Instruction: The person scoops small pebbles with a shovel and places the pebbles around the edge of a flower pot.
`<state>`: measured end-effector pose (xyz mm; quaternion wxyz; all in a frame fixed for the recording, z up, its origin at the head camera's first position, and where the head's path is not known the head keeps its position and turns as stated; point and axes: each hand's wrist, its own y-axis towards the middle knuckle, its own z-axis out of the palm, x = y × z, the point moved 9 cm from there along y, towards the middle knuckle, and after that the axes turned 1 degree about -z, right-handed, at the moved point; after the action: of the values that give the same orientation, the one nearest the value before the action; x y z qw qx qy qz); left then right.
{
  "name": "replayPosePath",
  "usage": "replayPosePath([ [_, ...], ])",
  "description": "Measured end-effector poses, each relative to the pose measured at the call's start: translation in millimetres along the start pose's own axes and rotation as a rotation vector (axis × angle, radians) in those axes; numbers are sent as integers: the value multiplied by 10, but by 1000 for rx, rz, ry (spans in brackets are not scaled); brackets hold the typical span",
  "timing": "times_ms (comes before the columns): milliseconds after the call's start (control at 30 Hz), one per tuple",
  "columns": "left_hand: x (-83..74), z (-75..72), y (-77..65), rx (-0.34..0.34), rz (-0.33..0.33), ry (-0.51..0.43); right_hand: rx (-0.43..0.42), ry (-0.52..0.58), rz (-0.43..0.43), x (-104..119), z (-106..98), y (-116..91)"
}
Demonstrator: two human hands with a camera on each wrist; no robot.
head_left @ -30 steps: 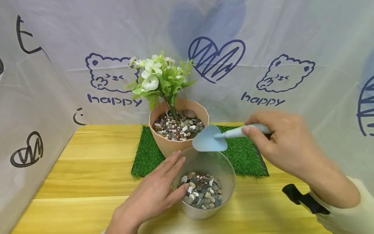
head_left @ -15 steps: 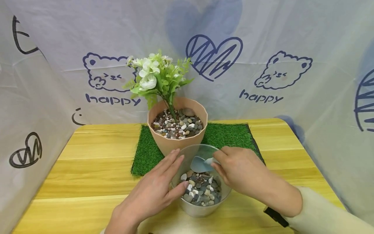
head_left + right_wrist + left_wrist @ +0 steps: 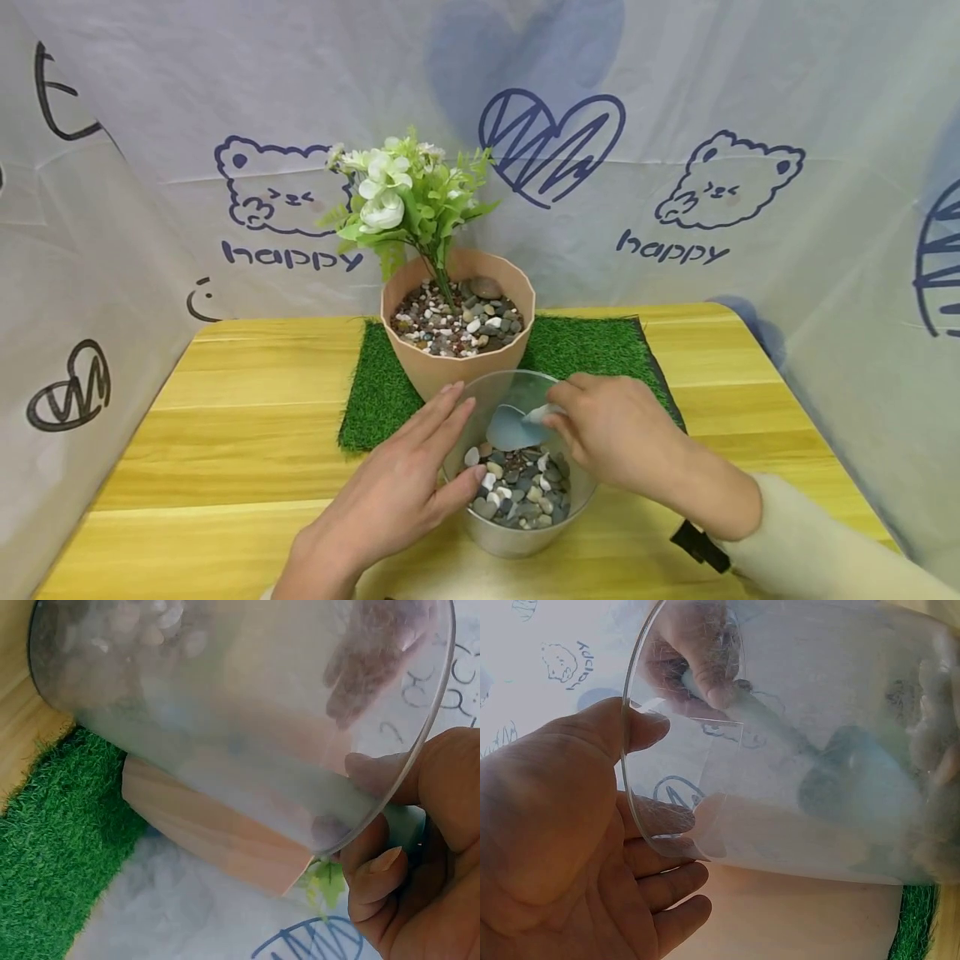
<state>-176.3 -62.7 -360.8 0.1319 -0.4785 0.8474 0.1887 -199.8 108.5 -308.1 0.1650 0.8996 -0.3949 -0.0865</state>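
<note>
A clear plastic tub (image 3: pixel 517 546) with grey, white and brown pebbles (image 3: pixel 517 492) in its bottom stands on the table. My left hand (image 3: pixel 397 479) rests against its left rim, fingers nearly straight, thumb tip over the edge. In the left wrist view, the thumb and fingers spread along the rim. My right hand (image 3: pixel 615 425) grips the handle of a pale blue hand trowel (image 3: pixel 512 428). The trowel blade is down inside the tub, just above the pebbles. In the right wrist view, the fingers curl round the handle at the rim (image 3: pixel 420 742); the blade is blurred through the plastic.
A peach-coloured flowerpot (image 3: pixel 450 371) stands right behind the tub on a green turf mat (image 3: pixel 585 346). It holds pebbles and artificial white flowers (image 3: pixel 386 192) with green leaves. A wooden table (image 3: pixel 225 433) and printed cloth walls (image 3: pixel 570 250) surround the setup.
My right hand has brought the trowel from above the right side of the pot rim down and left into the tub, where it has shifted slightly. My left hand has stayed at the rim.
</note>
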Motion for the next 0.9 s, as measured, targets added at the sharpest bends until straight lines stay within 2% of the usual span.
replayPosePath([
  [500,3,-3,-9,-4,-4,-7,174,163,87,-109,120,16],
  [900,4,-1,-7,0,-6,-17,264,229,153,-169,133,19],
])
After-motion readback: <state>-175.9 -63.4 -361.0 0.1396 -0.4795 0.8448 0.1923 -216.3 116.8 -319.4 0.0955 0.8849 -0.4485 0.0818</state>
